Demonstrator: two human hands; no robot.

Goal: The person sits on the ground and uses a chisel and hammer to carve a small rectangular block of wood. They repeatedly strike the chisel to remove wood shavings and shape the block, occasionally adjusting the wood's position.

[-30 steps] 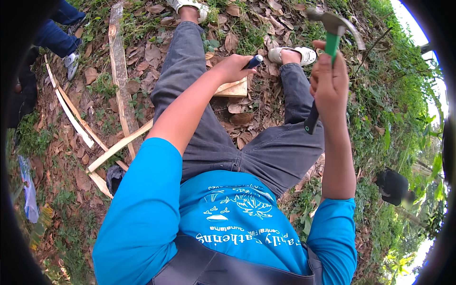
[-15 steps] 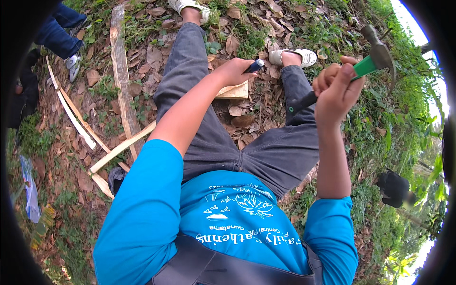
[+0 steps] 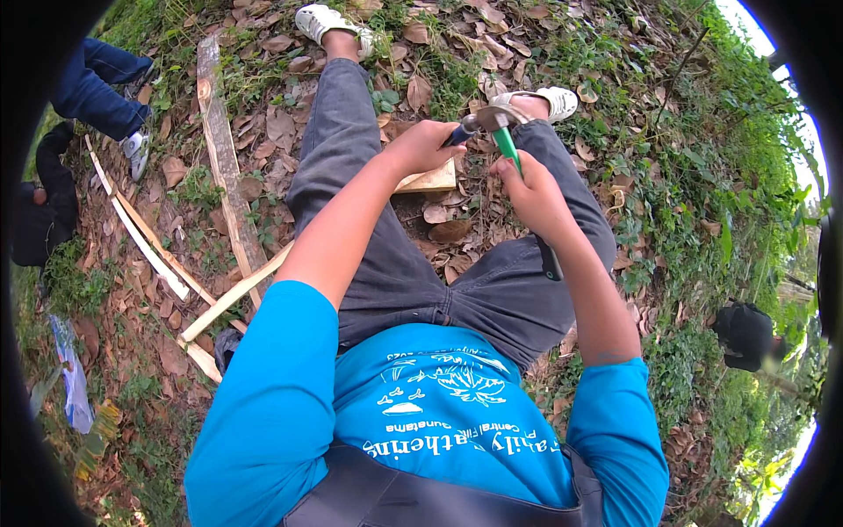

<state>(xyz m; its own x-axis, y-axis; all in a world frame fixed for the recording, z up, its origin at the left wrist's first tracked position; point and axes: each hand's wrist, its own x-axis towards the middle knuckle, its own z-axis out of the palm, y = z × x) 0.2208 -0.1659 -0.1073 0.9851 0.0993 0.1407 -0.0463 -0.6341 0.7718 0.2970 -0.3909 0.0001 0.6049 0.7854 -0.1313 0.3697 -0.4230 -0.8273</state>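
My left hand (image 3: 423, 147) is closed around what looks like a chisel (image 3: 457, 136) with a dark blue handle. Its blade is hidden behind the hand. Just below that hand, a pale piece of wood (image 3: 432, 180) lies between my legs, partly covered by my forearm. My right hand (image 3: 534, 195) grips the green and black handle of a claw hammer (image 3: 504, 140). The hammer's metal head is at the end of the blue handle and appears to touch it.
A long rough plank (image 3: 219, 145) lies on the leafy ground to the left, near thin split strips (image 3: 145, 237) and a pale stick (image 3: 230, 297). Another person's leg (image 3: 101, 97) is at the far left. A black cap (image 3: 745, 334) shows at the right.
My right hand has swung the hammer down and leftward from its raised position to the end of the blue handle. My left hand stays in nearly the same place.
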